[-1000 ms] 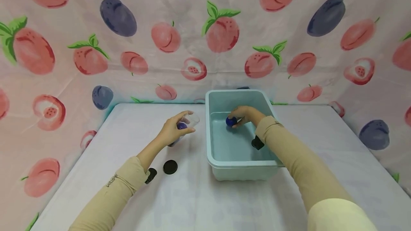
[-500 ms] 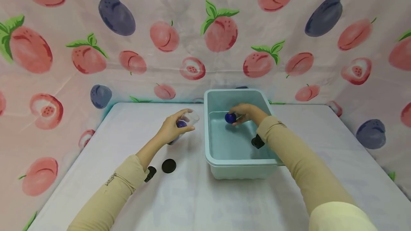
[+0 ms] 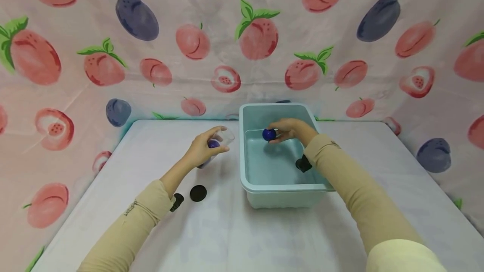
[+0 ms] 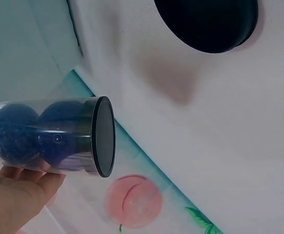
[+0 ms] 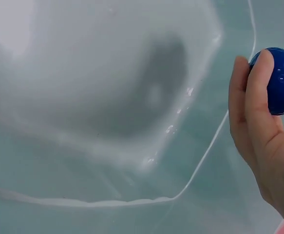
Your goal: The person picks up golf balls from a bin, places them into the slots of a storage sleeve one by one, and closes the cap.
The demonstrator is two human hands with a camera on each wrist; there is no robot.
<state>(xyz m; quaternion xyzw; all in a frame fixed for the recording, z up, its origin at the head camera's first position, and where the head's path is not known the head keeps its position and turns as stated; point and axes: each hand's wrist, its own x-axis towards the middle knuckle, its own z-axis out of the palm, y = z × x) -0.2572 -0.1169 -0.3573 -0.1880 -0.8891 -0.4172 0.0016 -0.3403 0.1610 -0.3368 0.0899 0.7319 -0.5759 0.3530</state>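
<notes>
In the head view my left hand (image 3: pixel 202 149) grips a clear plastic tube (image 3: pixel 225 136) left of the basin, its open end tilted toward the basin. Two blue balls (image 4: pixel 15 132) lie inside the tube in the left wrist view, and a black cap (image 4: pixel 104 136) closes its far end. My right hand (image 3: pixel 289 130) pinches a dimpled blue golf ball (image 5: pixel 280 80) between fingers and thumb. It is inside the light blue basin (image 3: pixel 242 154), with the ball above the basin floor and a shadow beneath.
A round black lid (image 3: pixel 198 193) lies on the white table (image 3: pixel 227 238) in front of the left hand. Black wrist cameras sit at the left cuff (image 3: pixel 177 202) and right cuff (image 3: pixel 303 163). A fruit-print cloth (image 3: pixel 189 79) hangs behind the table.
My right hand has lifted the golf ball slightly up and away inside the basin. The left hand holds the tube in nearly the same place.
</notes>
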